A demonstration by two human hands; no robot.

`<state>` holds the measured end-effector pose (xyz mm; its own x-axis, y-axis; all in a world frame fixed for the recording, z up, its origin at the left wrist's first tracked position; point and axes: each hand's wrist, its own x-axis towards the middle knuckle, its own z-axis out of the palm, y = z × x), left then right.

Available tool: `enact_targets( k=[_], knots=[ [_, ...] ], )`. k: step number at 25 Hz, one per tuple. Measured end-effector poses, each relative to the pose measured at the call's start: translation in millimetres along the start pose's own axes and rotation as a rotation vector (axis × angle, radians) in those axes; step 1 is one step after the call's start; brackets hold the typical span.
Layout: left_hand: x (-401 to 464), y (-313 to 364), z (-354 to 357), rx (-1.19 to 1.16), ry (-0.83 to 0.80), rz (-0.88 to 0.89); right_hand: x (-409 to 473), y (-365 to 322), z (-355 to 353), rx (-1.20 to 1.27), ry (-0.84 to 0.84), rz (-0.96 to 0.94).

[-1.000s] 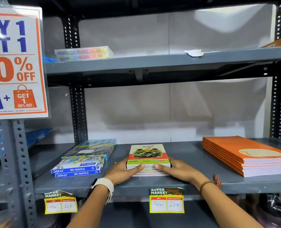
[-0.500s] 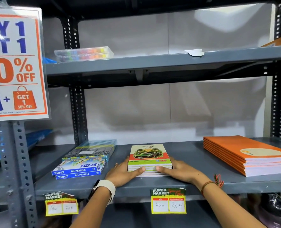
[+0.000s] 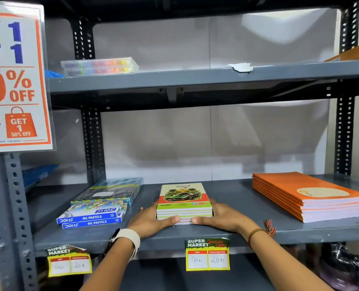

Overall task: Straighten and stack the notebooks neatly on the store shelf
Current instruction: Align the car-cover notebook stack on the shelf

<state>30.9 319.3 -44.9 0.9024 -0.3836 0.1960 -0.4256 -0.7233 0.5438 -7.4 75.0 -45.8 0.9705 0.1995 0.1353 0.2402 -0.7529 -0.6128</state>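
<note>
Shelf unit: grey painted metal shelf [image 3: 248,234] with dark slotted uprights; flat, matte boards, a pale wall behind.
Offer sign: large glossy white-and-orange sheet [image 3: 16,80] fixed at the far left, printed "50% OFF".
Orange notebooks: a squared pile of thin, wide books [image 3: 308,194] with smooth orange covers and white page edges, at the right of the middle board, well apart from the hands.
Car-cover notebooks: a small neat stack [image 3: 183,201] near the front middle of the same board; glossy top cover with a green car, palms and a red band; the lowest book juts slightly toward the front.
Pastel boxes: flat blue cardboard boxes [image 3: 92,217] marked "OIL PASTELS", left of the stack, with a clear-wrapped flat pack [image 3: 109,191] behind them.
Left hand: left hand [image 3: 151,220] lies flat on the board, palm pressed to the stack's left side, fingers straight along it, thumb stretched across the front edges; a pale watch strap on the wrist.
Right hand: right hand [image 3: 224,217] mirrors it on the stack's right side, fingers straight, thumb on the front edges; a thread band on the wrist.
Crayon case: clear plastic case [image 3: 99,66] of coloured sticks on the upper board, left.
Price tags: two yellow-edged paper tags [image 3: 208,255] on the board's front lip, handwritten "40 Rs" and "20 Rs".
</note>
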Motion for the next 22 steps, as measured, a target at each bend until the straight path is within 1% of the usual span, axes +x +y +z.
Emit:
enact_targets(
  k=[7,9,11,14,15,16,18,20,22],
  knots=[
    [-3,3,-1,0.006,0.006,0.001,2,1,1,-0.029,0.004,0.017],
    [-1,3,0,0.001,-0.004,0.002,2,0,2,0.015,0.014,0.028],
    [0,3,-1,-0.081,-0.042,-0.034,1,-1,2,0.084,0.056,0.037],
    [6,7,-8,-0.277,-0.046,-0.198,1,-7,-2,0.167,0.108,0.074],
    [9,11,-11,-0.347,-0.029,-0.222,0,-11,-3,0.192,0.117,0.105],
    [15,16,-13,-0.409,0.017,-0.217,-2,-15,-5,0.227,0.128,0.144],
    [31,34,-18,-0.416,0.191,-0.18,-2,-28,-14,0.319,0.206,0.19],
    [50,62,-21,-0.385,0.364,-0.15,-2,-43,-33,0.347,0.33,0.16],
    [71,99,-16,-0.37,0.45,-0.103,-4,-50,-64,0.293,0.433,0.124]
  ],
)
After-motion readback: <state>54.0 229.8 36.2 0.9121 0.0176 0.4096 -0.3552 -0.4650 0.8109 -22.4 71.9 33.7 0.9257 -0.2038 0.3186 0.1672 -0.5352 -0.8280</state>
